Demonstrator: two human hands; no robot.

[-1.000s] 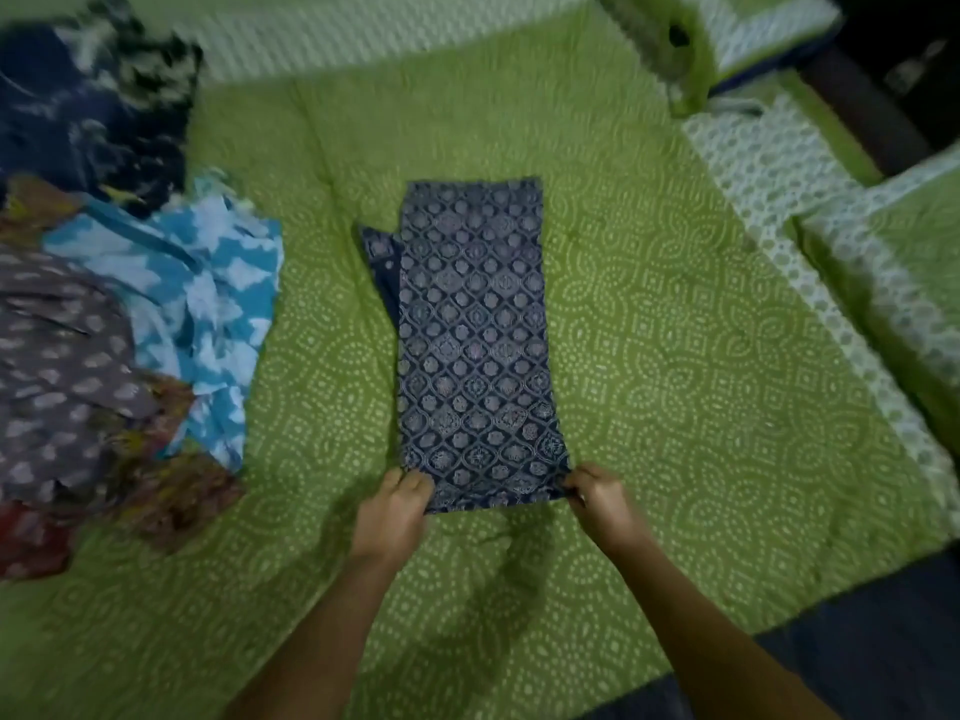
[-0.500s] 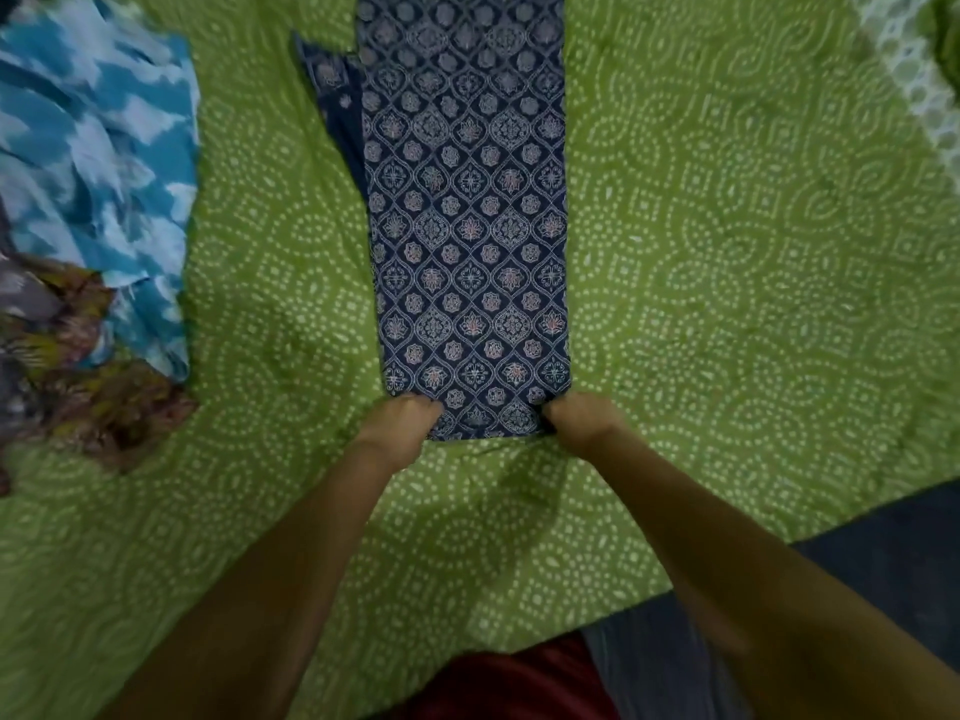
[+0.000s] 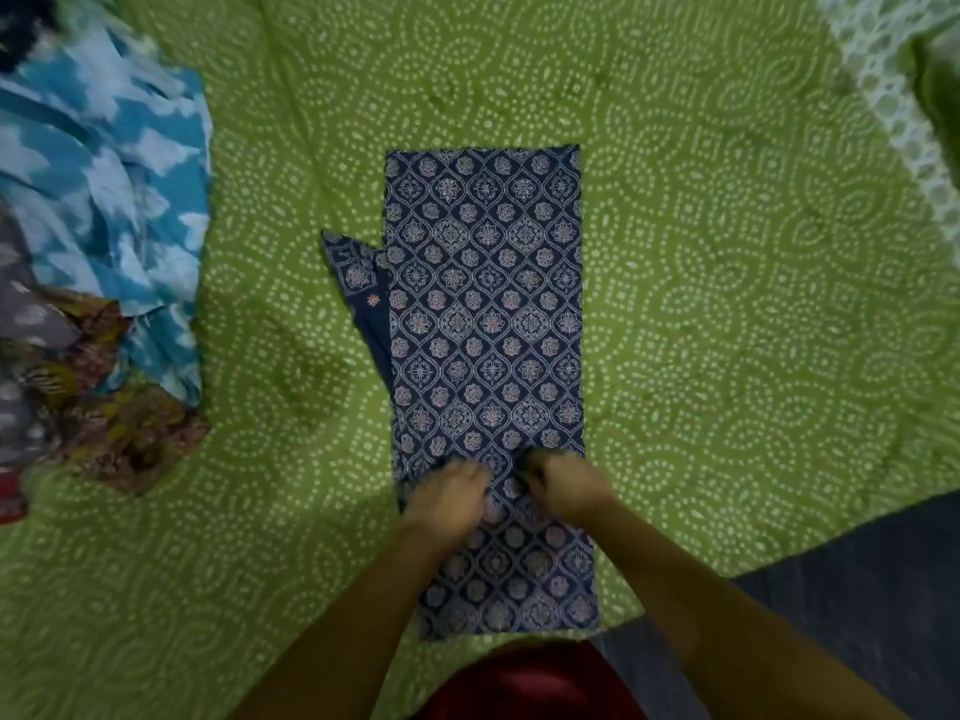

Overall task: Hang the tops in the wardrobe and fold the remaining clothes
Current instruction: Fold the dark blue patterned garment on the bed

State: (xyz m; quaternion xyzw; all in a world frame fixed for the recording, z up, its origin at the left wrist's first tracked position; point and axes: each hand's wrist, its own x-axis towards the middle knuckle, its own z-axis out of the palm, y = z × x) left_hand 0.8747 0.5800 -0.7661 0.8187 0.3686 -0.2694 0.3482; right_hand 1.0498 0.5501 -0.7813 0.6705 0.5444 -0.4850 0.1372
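Observation:
A navy blue printed garment [image 3: 485, 304] lies flat on the green quilt [image 3: 727, 314], folded lengthwise into a long strip running away from me. A pointed flap [image 3: 358, 283] sticks out of its left side. My left hand [image 3: 449, 498] and my right hand [image 3: 563, 485] sit close together on the strip, about a third of the way up from its near end. Both are blurred, with fingers curled into the cloth, and the fabric puckers between them. The near hem lies flat by the bed's edge.
A heap of loose clothes lies at the left: a turquoise and white piece [image 3: 104, 174], a brown patterned one [image 3: 130, 439] and a grey one [image 3: 21, 324]. The bed's edge and dark floor [image 3: 857, 589] are at the lower right. A white-patterned border [image 3: 893, 70] runs at the top right.
Both hands have left the near hem corners, moved up the strip and come together near its middle. The camera has moved back, so the whole garment shows again.

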